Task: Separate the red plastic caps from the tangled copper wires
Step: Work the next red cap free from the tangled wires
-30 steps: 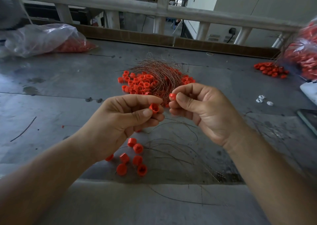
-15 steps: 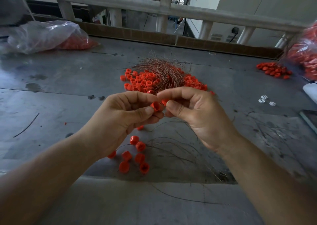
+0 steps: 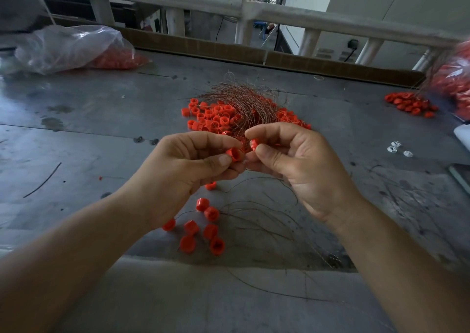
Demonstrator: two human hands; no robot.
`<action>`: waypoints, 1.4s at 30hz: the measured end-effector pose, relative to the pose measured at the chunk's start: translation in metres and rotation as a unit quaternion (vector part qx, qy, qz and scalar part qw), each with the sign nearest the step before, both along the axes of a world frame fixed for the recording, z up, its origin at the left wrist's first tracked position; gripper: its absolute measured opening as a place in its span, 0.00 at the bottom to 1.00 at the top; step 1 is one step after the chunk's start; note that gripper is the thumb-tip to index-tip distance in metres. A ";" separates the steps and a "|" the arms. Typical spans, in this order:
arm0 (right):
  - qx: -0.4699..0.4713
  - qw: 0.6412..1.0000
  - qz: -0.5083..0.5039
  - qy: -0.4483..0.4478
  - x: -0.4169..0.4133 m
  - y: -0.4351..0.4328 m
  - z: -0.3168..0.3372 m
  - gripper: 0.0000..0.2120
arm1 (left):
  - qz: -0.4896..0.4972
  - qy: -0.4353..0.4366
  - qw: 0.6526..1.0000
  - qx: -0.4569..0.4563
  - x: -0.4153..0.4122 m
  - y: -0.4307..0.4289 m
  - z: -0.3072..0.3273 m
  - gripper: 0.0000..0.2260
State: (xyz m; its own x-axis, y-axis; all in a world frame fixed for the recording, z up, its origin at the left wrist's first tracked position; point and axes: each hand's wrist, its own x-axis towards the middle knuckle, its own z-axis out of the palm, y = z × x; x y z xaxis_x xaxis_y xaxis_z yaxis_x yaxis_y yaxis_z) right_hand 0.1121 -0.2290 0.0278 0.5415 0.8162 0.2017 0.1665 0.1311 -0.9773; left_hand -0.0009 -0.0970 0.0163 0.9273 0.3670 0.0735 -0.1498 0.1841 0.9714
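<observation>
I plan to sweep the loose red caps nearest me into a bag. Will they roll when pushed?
Some probably roll: the loose red caps are short cylinders, several lying on their sides. Ones resting on an end likely slide on the smooth metal table. They look hollow, so likely light and easily scattered.

Left hand [image 3: 183, 172]: was raised above the table, its back and thumb toward the camera, fingers curled; thumb and forefinger pinched a red cap [image 3: 233, 154].
Right hand [image 3: 302, 165]: was raised at about the same height, thumb side toward the camera, fingers curled; thumb tip and forefinger pinched a second red cap [image 3: 254, 144].
Fingertips: those of both hands met in the middle, touching or nearly so.
Left forearm [image 3: 76, 261]: was bare and ran from the lower left corner up and rightward to the wrist.
Right forearm [image 3: 396, 269]: was bare and ran from the lower right corner up and leftward to the wrist.
</observation>
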 end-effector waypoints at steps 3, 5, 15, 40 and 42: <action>0.005 1.000 0.001 0.010 0.000 0.001 0.000 0.11 | 0.000 -0.001 1.000 0.004 0.000 0.001 0.000 0.09; 0.004 1.000 0.000 0.013 0.001 0.000 0.000 0.10 | 0.000 -0.001 1.000 0.013 0.000 0.001 0.000 0.10; 0.015 0.998 -0.025 -0.063 -0.007 0.003 -0.001 0.08 | 0.008 -0.004 0.998 0.063 0.000 0.001 -0.001 0.11; -0.003 0.956 -0.100 -0.275 -0.012 0.007 -0.011 0.15 | 0.044 0.016 0.992 0.118 0.000 -0.002 -0.004 0.10; 0.002 0.953 -0.099 -0.286 -0.012 0.007 -0.012 0.14 | 0.040 0.016 0.992 0.119 0.000 -0.002 -0.004 0.10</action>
